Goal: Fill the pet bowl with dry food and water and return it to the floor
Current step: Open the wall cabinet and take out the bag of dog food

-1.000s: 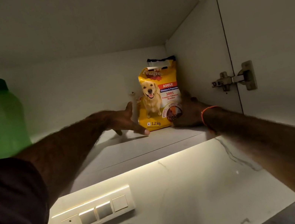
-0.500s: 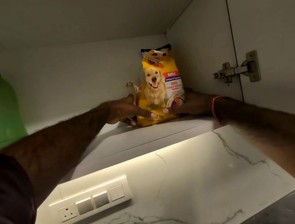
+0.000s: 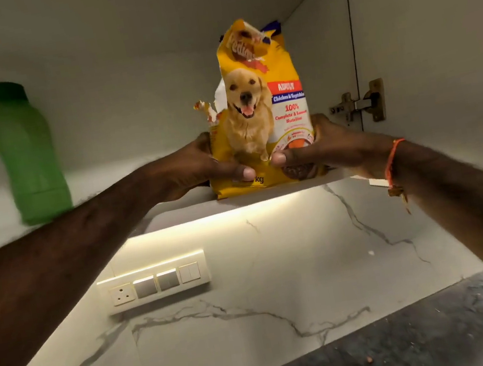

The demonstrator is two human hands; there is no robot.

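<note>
A yellow dog food bag (image 3: pixel 262 105) with a golden dog printed on it stands upright at the front edge of the open wall cabinet's shelf (image 3: pixel 174 208). Its torn top flops open. My left hand (image 3: pixel 199 167) grips the bag's lower left side, thumb across the front. My right hand (image 3: pixel 320 147) grips the lower right side, thumb also on the front. An orange thread circles my right wrist. The pet bowl is not in view.
A green water bottle (image 3: pixel 27 151) stands on the same shelf at the left. The cabinet door (image 3: pixel 433 39) hangs open at the right on its hinge (image 3: pixel 358 105). Below are a marble backsplash with a switch panel (image 3: pixel 154 282) and a dark countertop (image 3: pixel 419 338).
Both hands closed on the bag's lower sides and drew it from the back of the shelf forward to the front edge.
</note>
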